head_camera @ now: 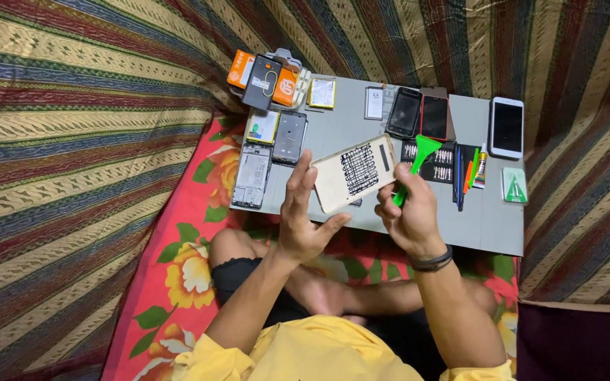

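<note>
My left hand point(302, 215) holds a cream-coloured phone back panel point(354, 173) with a black patterned patch, tilted above the grey work mat point(488, 226). My right hand point(411, 215) grips a green plastic pry tool point(416, 159) whose flat blade points up beside the panel's right edge. Both hands hover over the near edge of the mat, above my crossed legs.
On the mat lie an opened phone frame point(252, 176), a dark phone body point(290, 137), a yellow-edged battery point(323, 92), two dark phones point(418, 113), a white phone point(507, 127), a screwdriver bit set point(440, 161), pens, a glue tube and an orange box point(266, 79). Striped cloth surrounds it.
</note>
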